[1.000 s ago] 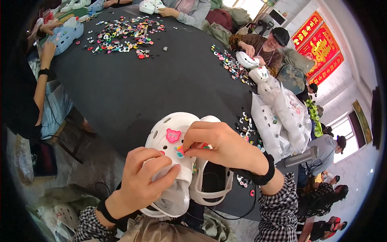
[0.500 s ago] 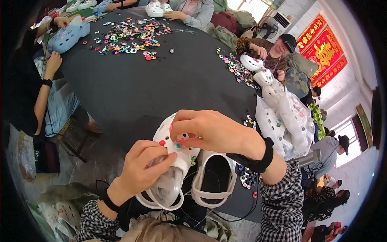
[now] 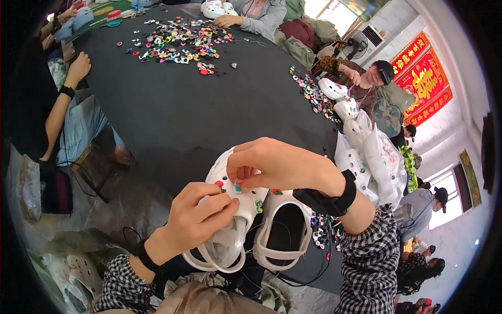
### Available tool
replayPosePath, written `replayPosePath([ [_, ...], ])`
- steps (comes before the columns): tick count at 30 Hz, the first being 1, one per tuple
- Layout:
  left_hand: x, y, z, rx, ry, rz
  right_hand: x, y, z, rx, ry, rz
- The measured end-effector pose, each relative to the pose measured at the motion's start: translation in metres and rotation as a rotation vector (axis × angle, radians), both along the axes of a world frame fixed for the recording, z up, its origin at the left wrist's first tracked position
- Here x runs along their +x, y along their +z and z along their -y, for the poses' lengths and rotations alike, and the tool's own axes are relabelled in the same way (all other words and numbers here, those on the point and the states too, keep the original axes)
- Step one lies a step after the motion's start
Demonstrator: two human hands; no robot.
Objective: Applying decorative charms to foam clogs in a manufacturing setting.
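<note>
A person in checked sleeves works on a white shoe (image 3: pixel 248 209) at the near edge of a black bench (image 3: pixel 209 115). Beyond it, a wide dark stretch of bench gives room to move, ahead and to the left, before a scattered pile of bright charms (image 3: pixel 183 42). The right side is tighter: a second white shoe (image 3: pixel 285 200) stands just beside the first, then loose charms (image 3: pixel 325 230) and plastic-bagged shoes (image 3: pixel 379 162) line that way. The bench's left edge curves off toward a neighbour's hand (image 3: pixel 79 68).

The left hand (image 3: pixel 201 214) grips the first shoe's upper by its opening, thumb on top. The right hand (image 3: pixel 277 165) arches over the toe, thumb and fingers pinching a small many-coloured charm (image 3: pixel 239 185) at the shoe's surface, near a red charm (image 3: pixel 218 183).

Compared with half a second ago, the right hand stays at that same spot. The neighbour's blue shoe (image 3: pixel 82 20) now sits farther up the left side, apart from the hand it was beside.

Red wall banners (image 3: pixel 421 73) carry gold writing.
</note>
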State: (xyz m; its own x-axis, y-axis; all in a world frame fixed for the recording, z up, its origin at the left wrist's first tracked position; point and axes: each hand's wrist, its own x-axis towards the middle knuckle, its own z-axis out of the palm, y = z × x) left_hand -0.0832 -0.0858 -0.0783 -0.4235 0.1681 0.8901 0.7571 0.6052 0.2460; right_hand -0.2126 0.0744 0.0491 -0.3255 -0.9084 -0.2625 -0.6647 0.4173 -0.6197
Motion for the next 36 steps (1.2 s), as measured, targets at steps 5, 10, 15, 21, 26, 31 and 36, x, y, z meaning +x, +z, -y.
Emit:
replayPosePath([
  [5, -0.001, 0.005, -0.001, -0.026, -0.002, -0.001, -0.002, 0.005, 0.017, 0.199, 0.126, -0.164],
  [10, 0.000, 0.000, -0.001, -0.009, 0.012, -0.017, -0.010, 0.007, 0.028, 0.286, 0.210, -0.184],
  [15, 0.002, -0.001, -0.003, -0.010, 0.020, -0.024, -0.027, -0.013, 0.016, 0.127, 0.236, -0.299],
  [21, 0.006, -0.005, -0.001, -0.007, 0.010, -0.029, -0.039, -0.012, 0.021, 0.530, 0.108, 0.062],
  [26, 0.008, -0.006, 0.001, -0.019, 0.003, -0.050, -0.021, -0.010, 0.028, 0.521, 0.122, -0.088],
  [31, 0.008, -0.005, 0.001, -0.005, -0.013, -0.015, -0.014, -0.001, 0.030, 0.550, 0.107, -0.136],
  [36, 0.003, 0.003, -0.005, 0.057, 0.003, 0.051, -0.023, -0.007, -0.004, 0.264, 0.055, -0.110],
])
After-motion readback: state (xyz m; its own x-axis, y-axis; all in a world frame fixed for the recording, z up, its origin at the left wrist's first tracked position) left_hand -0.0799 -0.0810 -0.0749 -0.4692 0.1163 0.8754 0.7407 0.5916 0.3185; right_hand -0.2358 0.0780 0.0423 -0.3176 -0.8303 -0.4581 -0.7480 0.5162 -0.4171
